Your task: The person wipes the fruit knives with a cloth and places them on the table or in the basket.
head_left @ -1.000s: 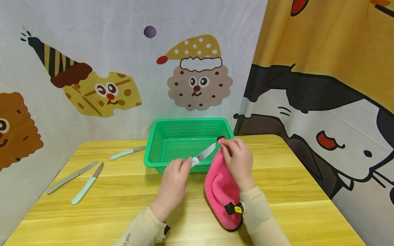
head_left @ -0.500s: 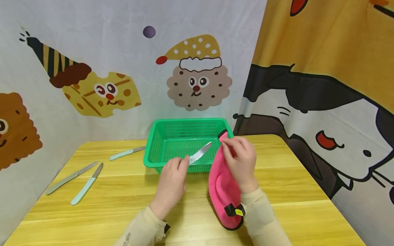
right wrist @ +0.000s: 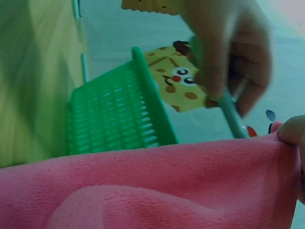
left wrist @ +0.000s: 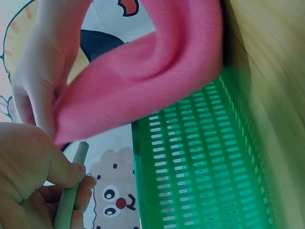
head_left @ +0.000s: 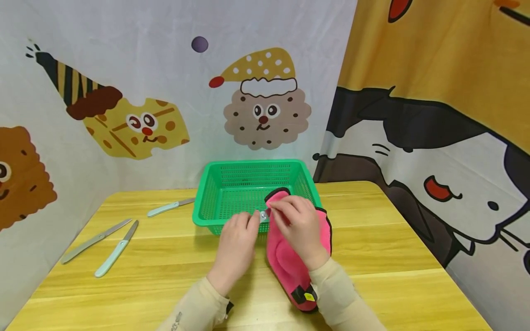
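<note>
My left hand (head_left: 235,246) grips a small knife by its pale green handle (left wrist: 70,193). Its blade is hidden in the head view behind my right fingers and a pink plush cloth (head_left: 283,262) with black edging. Pinched near its top by my right hand (head_left: 301,230), the cloth hangs down in front of the green basket (head_left: 199,202). Both hands are close together, the knife's bolster right at the cloth's edge. In the right wrist view the knife handle (right wrist: 231,117) points down to the upper border of the cloth.
Three more knives lie on the wooden table (head_left: 174,285) at the left: a pale blue-handled one (head_left: 163,209) beside the basket, a grey-green one (head_left: 84,248) and a mint-handled one (head_left: 111,262). A printed curtain (head_left: 157,46) stands behind the table.
My right hand has moved left with the cloth, bringing it over the knife's blade, which showed bare before. The left hand has shifted slightly right.
</note>
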Tool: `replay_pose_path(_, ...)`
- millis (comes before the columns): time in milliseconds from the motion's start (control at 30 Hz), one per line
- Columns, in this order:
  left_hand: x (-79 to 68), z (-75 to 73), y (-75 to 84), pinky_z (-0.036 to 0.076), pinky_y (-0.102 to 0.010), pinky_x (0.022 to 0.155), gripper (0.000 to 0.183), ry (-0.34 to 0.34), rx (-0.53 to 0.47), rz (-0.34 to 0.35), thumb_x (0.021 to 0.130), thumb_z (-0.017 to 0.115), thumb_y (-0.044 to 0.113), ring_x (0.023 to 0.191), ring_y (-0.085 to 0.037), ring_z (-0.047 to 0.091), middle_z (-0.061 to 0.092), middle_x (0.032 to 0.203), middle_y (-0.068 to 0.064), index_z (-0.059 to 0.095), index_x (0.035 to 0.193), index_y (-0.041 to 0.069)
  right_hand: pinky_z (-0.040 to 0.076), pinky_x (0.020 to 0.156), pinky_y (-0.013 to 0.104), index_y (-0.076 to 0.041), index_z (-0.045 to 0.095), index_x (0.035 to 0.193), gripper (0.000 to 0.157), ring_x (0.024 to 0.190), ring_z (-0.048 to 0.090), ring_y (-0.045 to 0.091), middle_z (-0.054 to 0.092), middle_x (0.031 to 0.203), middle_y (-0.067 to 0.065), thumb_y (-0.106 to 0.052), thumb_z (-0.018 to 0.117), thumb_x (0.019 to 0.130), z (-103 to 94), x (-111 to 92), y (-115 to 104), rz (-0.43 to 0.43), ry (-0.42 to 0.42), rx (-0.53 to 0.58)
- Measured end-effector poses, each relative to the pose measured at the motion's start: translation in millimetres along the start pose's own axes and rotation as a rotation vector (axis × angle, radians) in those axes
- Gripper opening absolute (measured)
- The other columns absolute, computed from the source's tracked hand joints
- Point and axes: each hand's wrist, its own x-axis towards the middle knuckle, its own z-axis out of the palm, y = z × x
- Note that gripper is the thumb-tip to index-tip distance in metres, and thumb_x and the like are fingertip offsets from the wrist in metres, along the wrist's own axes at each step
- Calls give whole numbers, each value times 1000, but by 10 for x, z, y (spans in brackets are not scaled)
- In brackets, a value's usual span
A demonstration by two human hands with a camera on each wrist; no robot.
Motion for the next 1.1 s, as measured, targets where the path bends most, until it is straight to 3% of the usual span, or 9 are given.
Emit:
replay_pose_path(133,-5,2,23,50,-42,63,42,3,-3,19,71,67,-17,76,-33,57,58,90,-16,63,112,-6,53,72,37,-11,76,98,14,85,65,20,68,91,2,-10,80,84,58,-33,-66,16,-80,-39)
replay_pose_path(233,-25,6,21,50,-42,63,48,6,-10,18,66,67,-19,77,-33,57,58,90,-16,63,112,-6,52,69,36,-12,76,97,15,84,65,19,67,91,1,-11,81,83,89,-57,-95,28,-111,-55)
replay_pose_path(500,-81,45,19,50,-40,62,38,28,-14,12,74,66,-14,74,-32,56,58,89,-16,64,111,-6,53,70,37,-11,77,93,11,81,64,21,66,89,3,-13,81,83,102,-82,-95,102,-119,-127)
replay_pose_path(1100,-119,52,43,48,-38,62,43,30,-31,-8,71,64,-18,75,-30,55,58,90,-16,64,113,-6,53,71,41,-11,77,92,9,78,66,23,68,90,3,-10,79,83,8,-76,65,201,-95,-190)
